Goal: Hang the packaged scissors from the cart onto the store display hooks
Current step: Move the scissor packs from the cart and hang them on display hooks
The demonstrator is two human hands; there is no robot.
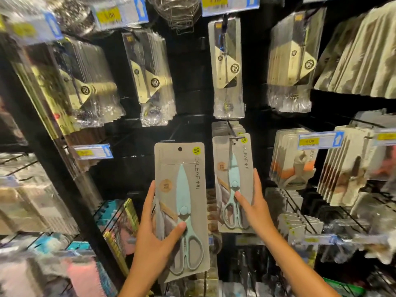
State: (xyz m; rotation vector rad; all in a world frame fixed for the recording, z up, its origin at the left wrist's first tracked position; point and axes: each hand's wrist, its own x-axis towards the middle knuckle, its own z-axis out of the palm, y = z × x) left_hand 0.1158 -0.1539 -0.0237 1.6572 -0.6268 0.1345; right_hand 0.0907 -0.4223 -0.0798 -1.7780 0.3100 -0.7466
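My left hand (155, 239) grips a grey card pack of pale blue scissors (182, 189), thumb across its front, fingers up its left edge. The pack is upright and off any hook; its hang hole shows near the top. To its right an identical scissors pack (232, 168) hangs at the front of a stack on a metal display hook (234, 138). My right hand (254, 207) holds this hanging pack at its lower right, thumb on the front and fingers up the right edge. The cart is out of view.
The black display wall carries many hooks of packaged kitchen tools: clear packs (228, 67) above, grey cards (293, 159) to the right. Blue and yellow price tags (319, 140) stick out on hook ends. A black shelf upright (64, 168) runs down the left.
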